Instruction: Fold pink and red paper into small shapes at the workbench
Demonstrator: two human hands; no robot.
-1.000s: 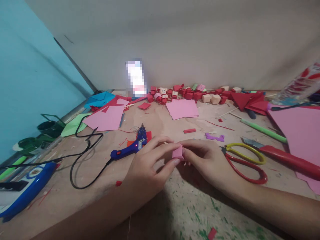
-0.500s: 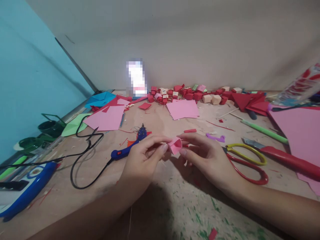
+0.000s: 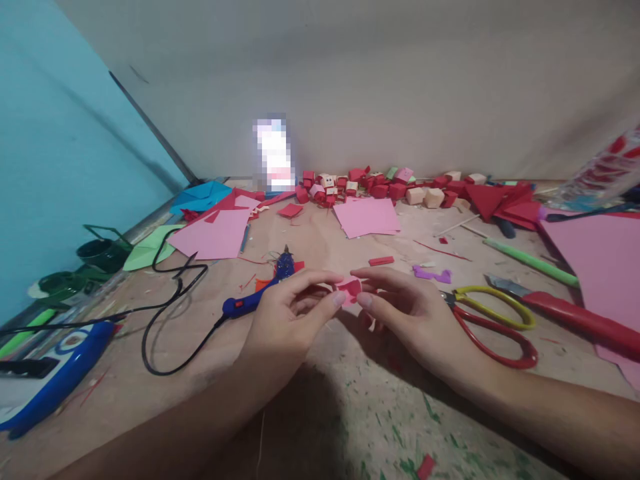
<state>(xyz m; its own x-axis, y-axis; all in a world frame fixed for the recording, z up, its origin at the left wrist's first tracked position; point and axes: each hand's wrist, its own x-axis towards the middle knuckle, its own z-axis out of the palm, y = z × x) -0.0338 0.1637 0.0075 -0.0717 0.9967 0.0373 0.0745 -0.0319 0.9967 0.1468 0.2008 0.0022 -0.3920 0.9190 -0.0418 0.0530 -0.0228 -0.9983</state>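
A small folded pink paper piece [image 3: 351,291] with a hollow opening is held up between my hands over the table. My left hand [image 3: 295,313] grips its left side between thumb and fingers. From the right, my right hand [image 3: 407,310] pinches the piece, thumb at its lower right edge and index finger near its top. Just left of my left hand lies a blue glue gun [image 3: 243,306] with a black cord. Scissors [image 3: 495,337] with yellow and red handles lie beside my right wrist.
Pink sheets [image 3: 367,218] lie ahead, before a row of small red and cream paper cubes [image 3: 415,195]. A lit, blurred screen [image 3: 275,157] leans on the wall. A red-handled cutter [image 3: 580,320] and green tube [image 3: 530,262] lie right; a blue-and-white object [image 3: 60,373] is at left.
Both hands have shifted slightly around the pink piece. The right index finger has moved left over its top, and the left thumb now covers more of its front.
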